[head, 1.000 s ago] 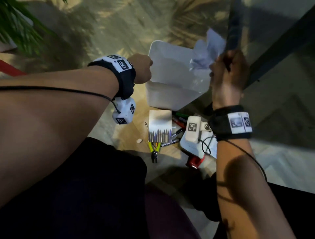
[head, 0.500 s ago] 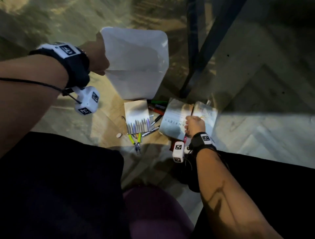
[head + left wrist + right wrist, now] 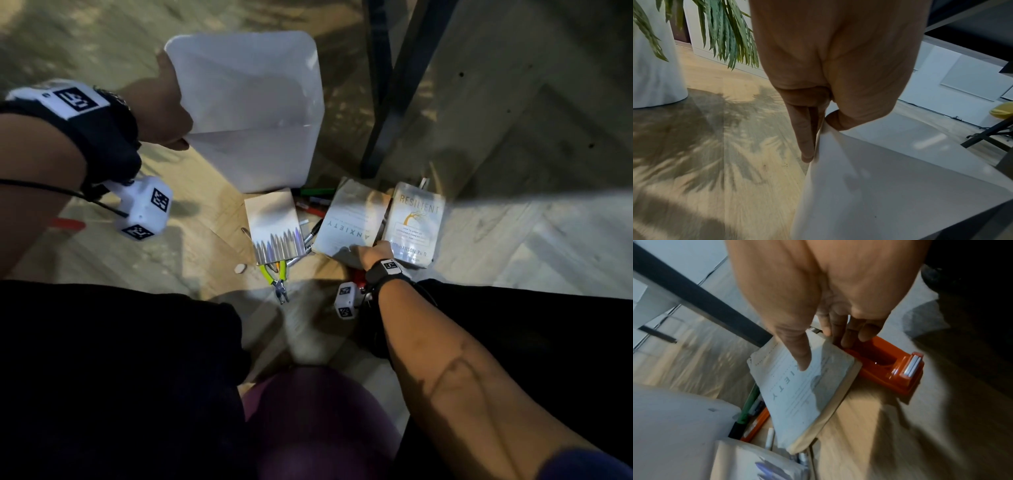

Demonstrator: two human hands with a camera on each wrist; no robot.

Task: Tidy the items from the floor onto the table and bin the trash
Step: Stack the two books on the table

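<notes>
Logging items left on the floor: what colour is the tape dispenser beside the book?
Orange, the tape dispenser; clearest in the right wrist view, beside the book.

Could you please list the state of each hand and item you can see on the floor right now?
left hand: pinches the bin's rim
white bin: tilted, held
right hand: grips the Anxiety book
Anxiety book: near edge lifted off the floor
Resilient book: lying flat, cover up
orange tape dispenser: on the floor, partly under the book
pliers: lying closed
</notes>
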